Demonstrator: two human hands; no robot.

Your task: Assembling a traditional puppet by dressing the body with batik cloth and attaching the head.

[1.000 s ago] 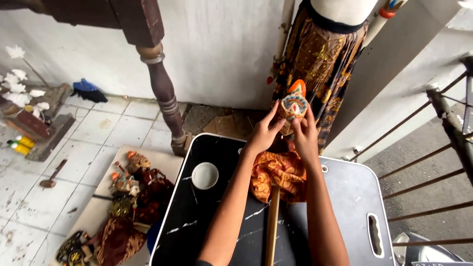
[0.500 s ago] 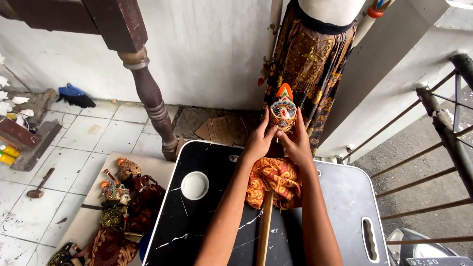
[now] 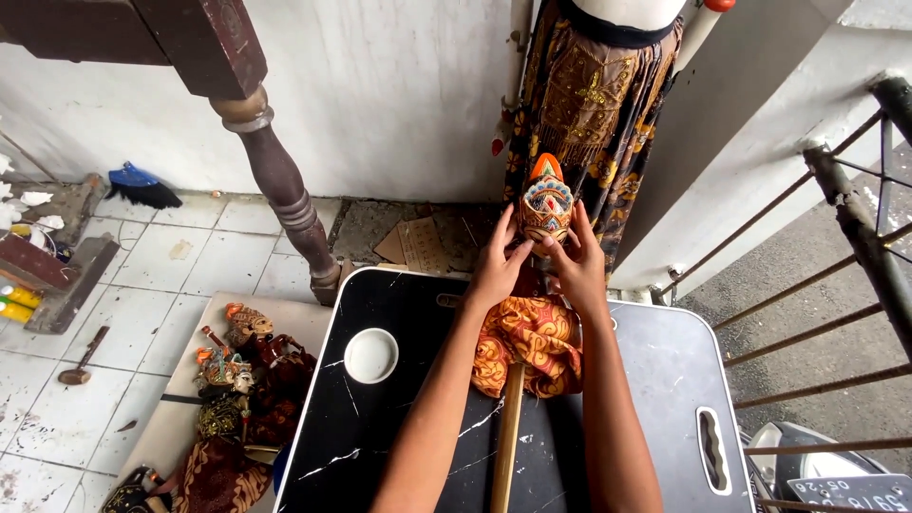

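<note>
Clearly, the thing in hand is a wooden rod puppet with a painted, pointed head in orange, blue and gold [image 3: 545, 204], and all places below are given from this head. Its long axis runs almost straight toward the person: below the head comes the orange batik cloth body [image 3: 527, 344], and below the cloth the pale wooden rod [image 3: 506, 439] goes on down to the lower edge of the view. The head stands just past the far edge of the black marble-patterned bench [image 3: 380, 446], while the cloth and the rod lie over the bench itself.

The left hand [image 3: 496, 271] is below and to the left of the head, and its fingers [image 3: 506, 231] reach up and touch the left side of the head. The right hand [image 3: 577, 266] is below and to the right, with its fingers [image 3: 578, 220] along the right side. Both hands are closed lightly around the head, not wide open, one on each side, and both seem equally near; the head sits between the fingertips, not deep in the palms.

To the lower left of the head, a small white round bowl [image 3: 370, 355] rests on the bench, well apart from the hands. Farther left and lower, other dark puppets [image 3: 237, 399] lie on a board on the floor. Just behind the head hangs a brown and gold patterned costume [image 3: 594, 104].
</note>
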